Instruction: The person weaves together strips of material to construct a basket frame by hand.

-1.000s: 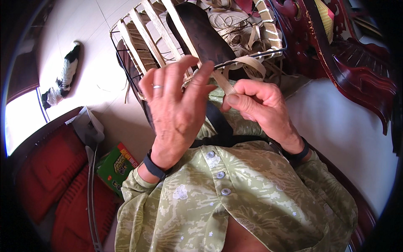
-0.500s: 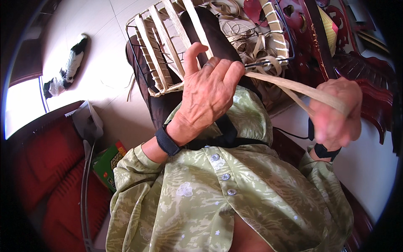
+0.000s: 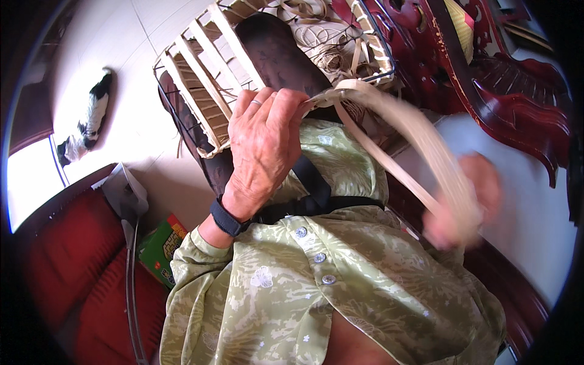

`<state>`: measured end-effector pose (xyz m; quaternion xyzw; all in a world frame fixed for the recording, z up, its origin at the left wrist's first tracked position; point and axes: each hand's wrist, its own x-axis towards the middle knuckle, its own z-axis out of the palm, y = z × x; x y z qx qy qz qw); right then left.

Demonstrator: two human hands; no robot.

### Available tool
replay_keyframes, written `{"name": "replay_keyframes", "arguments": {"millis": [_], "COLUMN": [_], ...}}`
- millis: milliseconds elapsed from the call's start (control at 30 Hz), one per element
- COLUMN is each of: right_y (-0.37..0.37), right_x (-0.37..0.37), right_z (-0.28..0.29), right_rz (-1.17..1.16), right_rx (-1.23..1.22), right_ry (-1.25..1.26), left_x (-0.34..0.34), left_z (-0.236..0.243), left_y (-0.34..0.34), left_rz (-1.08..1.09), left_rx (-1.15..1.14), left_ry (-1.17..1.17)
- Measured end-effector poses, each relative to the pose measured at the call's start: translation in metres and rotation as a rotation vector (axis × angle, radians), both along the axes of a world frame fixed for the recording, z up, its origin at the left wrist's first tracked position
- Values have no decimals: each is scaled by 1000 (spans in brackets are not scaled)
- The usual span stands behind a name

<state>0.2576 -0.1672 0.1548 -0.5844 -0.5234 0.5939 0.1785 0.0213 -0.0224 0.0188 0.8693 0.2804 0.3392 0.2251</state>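
The slatted frame (image 3: 236, 47) is seemingly steadied by the clamped fingers of the left hand (image 3: 261, 143); right of them, the looped strip (image 3: 426, 135) is gripped by the right hand (image 3: 485, 185).

You're in a home, looks like a living room. Carved, dark red wooden furniture (image 3: 496, 112) to your right, worn along one edge: household, not workshop. Red padded seat (image 3: 82, 228) on your left. Pale tiled floor (image 3: 131, 76), with a black-and-white animal (image 3: 92, 115) lying loose on it, pet-like. Bright opening (image 3: 33, 176) at far left, window or door, can't tell. Wire frame with pale slats (image 3: 238, 47) at your legs, coiled fibre (image 3: 328, 58) beyond: handwork amid home furniture, no bench.
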Motion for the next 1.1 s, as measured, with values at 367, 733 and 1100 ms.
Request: {"name": "replay_keyframes", "arguments": {"millis": [367,733,1100], "right_y": [36,57,-9], "right_x": [-95,-101,-28], "right_z": [-132,-157,-110], "right_rz": [-630,-760,-1043], "right_rx": [351,265,26], "right_ry": [-381,555,430], "left_x": [7,1,7], "left_z": [0,6,-1], "left_y": [-1,-1,32], "left_rz": [-12,-113,91], "left_rx": [62,-287,-463], "left_ry": [4,-35,-267]}}
